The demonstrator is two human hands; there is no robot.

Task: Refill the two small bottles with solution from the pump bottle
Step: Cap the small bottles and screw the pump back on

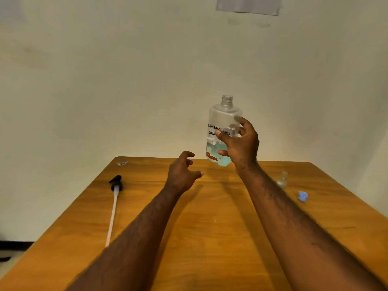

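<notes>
From the head view, a wooden table (210, 232) with a warm, grained top and rounded far corners stands against a plain pale wall. At its left side lies the pump head (116, 182), black, with a long, thin white tube running toward the near edge. It is well apart from both hands. A small, blurred scrap (122, 163) sits by the far left corner. On the right, partly behind the right forearm, stands a small clear bottle (282, 179), uncapped and hard to make out, and a light blue cap (302, 196) lies near it. The right hand (240, 145) grips the pump bottle (223, 116) with fingers and thumb wrapped round its body, holding it above the table's far edge. It is clear plastic with squared shoulders, a bare threaded neck, a handwritten label and pale blue liquid in its lower part. The left hand (182, 173) hovers over the table with loosely curled fingers, holding nothing. A grey sheet (247, 5) hangs on the wall above.
</notes>
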